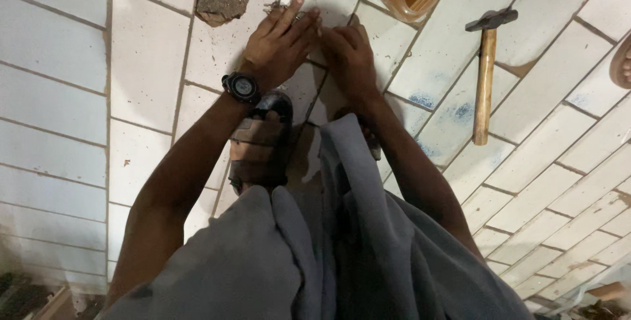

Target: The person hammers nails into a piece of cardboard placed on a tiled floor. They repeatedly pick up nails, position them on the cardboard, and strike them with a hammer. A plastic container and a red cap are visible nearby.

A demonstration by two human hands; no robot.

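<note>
White floor tiles (151, 96) under both hands: left hand (279, 40), wearing a wristwatch (241, 87), lies flat, fingers spread, grasping nothing. Right hand (348, 53) presses beside it, fingers curled; grip unclear. Wooden-handled hammer (485, 73) lies well right.

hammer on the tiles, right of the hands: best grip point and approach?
Take the hammer by its wooden handle, around the middle to lower part, coming from above. It lies flat on the tiled floor, head at the far end, handle running toward the person, nothing touching it.
</note>
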